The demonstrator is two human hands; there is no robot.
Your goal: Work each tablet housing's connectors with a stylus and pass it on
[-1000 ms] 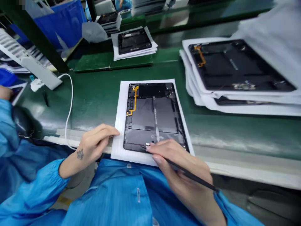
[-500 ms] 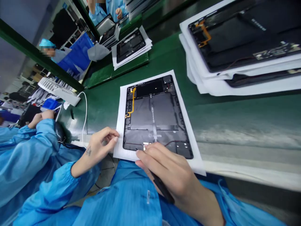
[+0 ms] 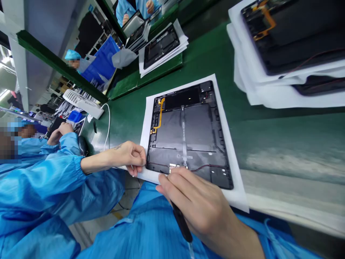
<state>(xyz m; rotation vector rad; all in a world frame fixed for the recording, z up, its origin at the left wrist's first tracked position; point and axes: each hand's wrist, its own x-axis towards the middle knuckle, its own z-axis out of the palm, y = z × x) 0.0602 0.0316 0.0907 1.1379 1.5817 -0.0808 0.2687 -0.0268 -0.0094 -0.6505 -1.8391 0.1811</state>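
Note:
A black tablet back housing (image 3: 188,133) lies on a white paper sheet (image 3: 151,118), with a yellow-orange flex cable (image 3: 160,115) at its far left. My left hand (image 3: 132,156) curls around the sheet's near-left edge, beside the housing. My right hand (image 3: 196,201) rests over the housing's near edge, holding a slim black tool (image 3: 181,221). The tool's tip is hidden under my fingers, close to a small white tab (image 3: 174,166). A thin dark red wire (image 3: 206,166) runs from there along the housing.
Stacked housings on white sheets (image 3: 291,46) sit at upper right, and another stack (image 3: 161,46) sits farther back. A co-worker's hand (image 3: 60,133) shows at left beyond a white cable (image 3: 107,122) and a white vented device (image 3: 82,103) on the green bench (image 3: 269,136).
The view has rolled and tilted, so the bench now slants across the frame. My right hand's tool has swung from pointing right to pointing toward me. My left hand stays at the sheet's edge.

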